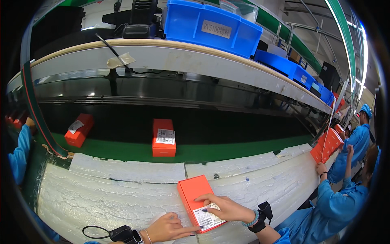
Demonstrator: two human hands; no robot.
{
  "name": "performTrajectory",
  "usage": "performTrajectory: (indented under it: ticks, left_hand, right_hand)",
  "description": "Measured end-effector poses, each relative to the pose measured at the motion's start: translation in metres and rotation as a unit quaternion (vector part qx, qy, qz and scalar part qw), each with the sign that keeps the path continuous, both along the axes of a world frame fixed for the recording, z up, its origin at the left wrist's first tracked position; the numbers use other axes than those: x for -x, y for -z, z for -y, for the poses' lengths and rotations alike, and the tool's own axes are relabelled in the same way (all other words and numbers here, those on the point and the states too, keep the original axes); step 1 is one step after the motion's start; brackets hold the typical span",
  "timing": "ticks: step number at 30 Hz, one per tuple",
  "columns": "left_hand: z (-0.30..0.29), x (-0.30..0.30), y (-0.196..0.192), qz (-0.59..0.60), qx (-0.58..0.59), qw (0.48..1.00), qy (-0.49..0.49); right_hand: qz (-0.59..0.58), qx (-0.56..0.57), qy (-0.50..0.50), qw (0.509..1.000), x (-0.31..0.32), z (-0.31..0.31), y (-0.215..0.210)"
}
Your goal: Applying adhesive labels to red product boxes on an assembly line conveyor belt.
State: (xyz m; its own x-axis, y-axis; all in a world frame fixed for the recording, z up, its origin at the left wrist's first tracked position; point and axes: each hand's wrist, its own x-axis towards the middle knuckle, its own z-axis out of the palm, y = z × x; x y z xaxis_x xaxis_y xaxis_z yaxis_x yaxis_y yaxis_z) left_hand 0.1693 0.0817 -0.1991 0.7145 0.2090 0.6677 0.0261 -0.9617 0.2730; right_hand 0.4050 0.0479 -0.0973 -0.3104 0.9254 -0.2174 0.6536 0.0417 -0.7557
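An orange-red box (193, 188) lies on the worn, film-covered bench in front of me, with a white printed label (208, 221) on its near end. My right hand (229, 207) rests over the label and the box's right side, fingers apart, holding nothing. From the left, my left hand (170, 227) reaches in with its index finger stretched to the label's lower left edge; its other fingers are curled. A pale sheet shows partly beneath that hand, and I cannot tell whether it is gripped.
Two orange boxes with white labels, one left (79, 129) and one centre (163, 134), sit on the green conveyor (118, 148). Above it a shelf carries a blue bin (211, 30). Co-workers in blue work at the right (341, 203), near more orange boxes (327, 144); a blue sleeve (20, 152) shows left.
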Motion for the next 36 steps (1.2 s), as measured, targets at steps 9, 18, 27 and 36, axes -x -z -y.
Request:
performTrajectory:
  ticks: [9,18,27,36]
  left_hand:
    - [0.000,0.006,-0.004,-0.040,0.083,0.995,-0.023]
    - [-0.010,0.018,-0.008,0.053,0.335,0.926,-0.163]
    - [-0.009,0.010,-0.002,0.063,0.282,0.946,-0.146]
    - [-0.018,0.014,0.017,0.004,0.221,0.960,-0.169]
  right_hand:
    - [0.384,-0.192,-0.058,0.901,0.039,0.022,0.021]
    - [0.269,-0.308,-0.072,0.910,-0.016,0.002,0.044]
    - [0.545,-0.278,0.196,0.767,-0.154,-0.007,0.058]
    - [0.285,-0.341,0.188,0.876,0.002,-0.181,0.058]
